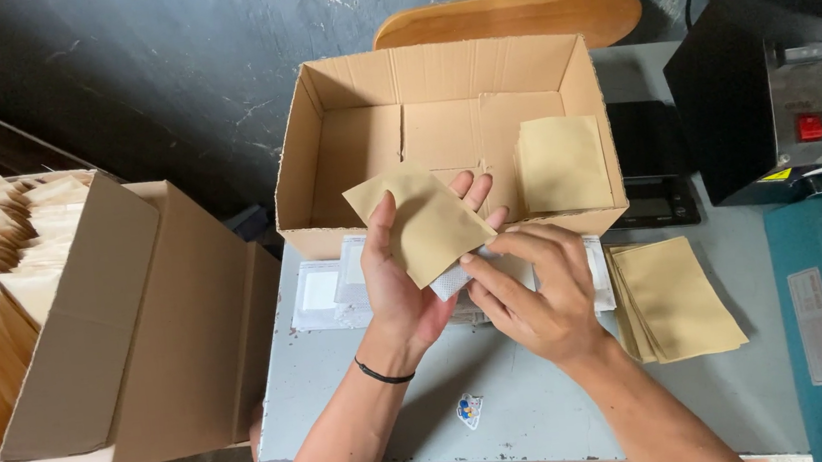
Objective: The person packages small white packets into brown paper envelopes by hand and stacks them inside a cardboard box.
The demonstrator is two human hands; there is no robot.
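Note:
My left hand (399, 282) holds a tan paper pouch (420, 222) flat against its palm, thumb on the front. My right hand (536, 294) pinches a small white sachet (451, 281) at the pouch's lower edge, partly hidden under the pouch. Both hands hover over a grey table (507, 392), just in front of an open cardboard box (442, 138). Inside that box a stack of tan pouches (563, 163) leans at the right.
A pile of tan pouches (677, 298) lies right of my hands. White sachets (322, 295) lie under my hands. A large carton (88, 322) packed with pouches stands at left. A black and teal machine (802, 123) sits at right, a wooden chair back (511, 18) beyond the box.

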